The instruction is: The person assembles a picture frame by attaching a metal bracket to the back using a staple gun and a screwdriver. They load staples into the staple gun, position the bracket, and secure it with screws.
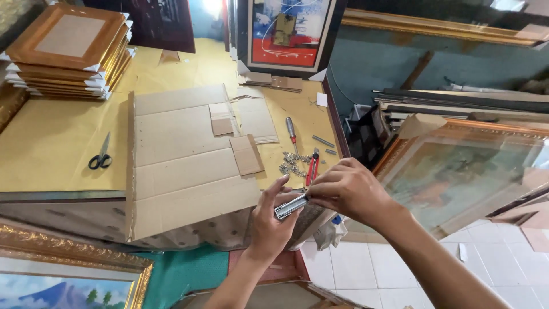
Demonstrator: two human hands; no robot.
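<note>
We hold a short silver metal bar (290,206), possibly a strip of staples, between both hands just off the near right corner of the yellow-covered table (51,149). Our left hand (270,220) wraps it from below, fingers curled closed around its lower end; our right hand (346,189) pinches its upper end with closed fingertips. Its long axis runs slantwise, low end toward us on the left, high end away to the right. Beneath the hands lies white tiled floor (366,269), open to the right. Just beyond, near the table's right edge, lie red-handled pliers (312,167), a small pile of metal hardware (291,165) and a red-handled screwdriver (291,133). A flattened cardboard sheet (183,166) overhangs the near edge. Farther left rest black scissors (100,155), well apart from the hands. At the far left corner stands a stack of wooden frames (68,51); a framed red-and-blue painting (289,31) leans at the back.
</note>
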